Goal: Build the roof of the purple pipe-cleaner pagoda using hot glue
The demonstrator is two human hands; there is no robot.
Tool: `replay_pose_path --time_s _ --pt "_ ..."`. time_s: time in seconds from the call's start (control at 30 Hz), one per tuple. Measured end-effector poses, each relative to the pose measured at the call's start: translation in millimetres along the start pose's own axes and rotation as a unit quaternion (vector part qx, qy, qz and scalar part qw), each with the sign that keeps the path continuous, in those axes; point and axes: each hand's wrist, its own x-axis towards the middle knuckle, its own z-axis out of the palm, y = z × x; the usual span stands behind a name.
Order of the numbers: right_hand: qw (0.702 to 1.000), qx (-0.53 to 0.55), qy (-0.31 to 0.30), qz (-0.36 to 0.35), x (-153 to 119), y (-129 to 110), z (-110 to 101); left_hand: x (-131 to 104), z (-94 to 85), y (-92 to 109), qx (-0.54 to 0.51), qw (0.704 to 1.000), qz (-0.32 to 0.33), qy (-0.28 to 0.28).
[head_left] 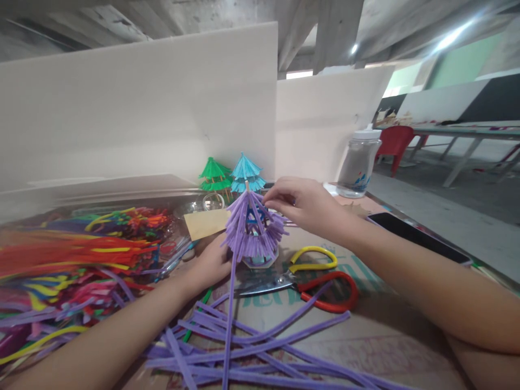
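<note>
Pagoda-shaped model of fuzzy purple stems [251,245], two fringed tiers around a blue inner frame, at the hub of the dial above a brown desk [390,319] printed with teal characters. At its eight o'clock side, the left hand [210,265], fingertips hidden behind the lower fringe; impossible to tell whether clasped around it. At two o'clock, the right hand [298,203], fingers bent, thumb and forefinger at the edge of the upper tier; impossible to tell whether pinching a stem.

Trailing from the model toward six o'clock, a single long purple stem [231,309], and farther down that line, crisscrossed loose purple stems [300,332]. Between four and five o'clock, metal scissors with one yellow and one red handle [282,282], handles spread, blades toward nine. At nine, just beside the model, a pale yellow paper rectangle [205,225]; farther out, a heap of multicoloured fuzzy stems [89,252], partly blurred. Near eleven, a small green two-tiered pagoda [214,170]; at twelve, a light blue counterpart [246,170]. Well apart at two, a clear white-lidded water bottle [354,162]; at three, beyond the right forearm, a flat black phone [418,237].
</note>
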Motion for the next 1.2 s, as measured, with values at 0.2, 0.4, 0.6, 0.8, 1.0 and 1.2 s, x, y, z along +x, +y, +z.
replay_pose_path --time_s 0.2,0.4,0.6,0.8,1.0,1.2 --pt "0.995 0.057 -0.078 0.02 3.5 -0.6 -1.6 -0.1 -0.5 -1.0 0.001 1.0 0.015 0.004" --pt "0.978 0.157 -0.093 0.097 2.6 -5.4 9.4 2.9 0.1 -2.3 -0.008 0.999 0.033 0.01" --pt "0.96 0.225 -0.101 0.135 2.3 -3.6 13.1 2.5 -1.3 2.3 -0.003 1.0 0.023 0.011" --pt "0.979 0.145 -0.087 0.113 1.7 -7.6 11.4 3.1 -2.6 6.2 0.004 1.0 0.028 0.007" --pt "0.994 0.095 -0.015 0.056 -3.3 -9.2 17.8 2.9 -2.2 5.4 0.004 1.0 0.027 0.007" --pt "0.998 -0.009 0.013 -0.054 -7.3 -4.6 16.4 1.9 -1.3 4.7 0.01 1.0 0.017 0.007"
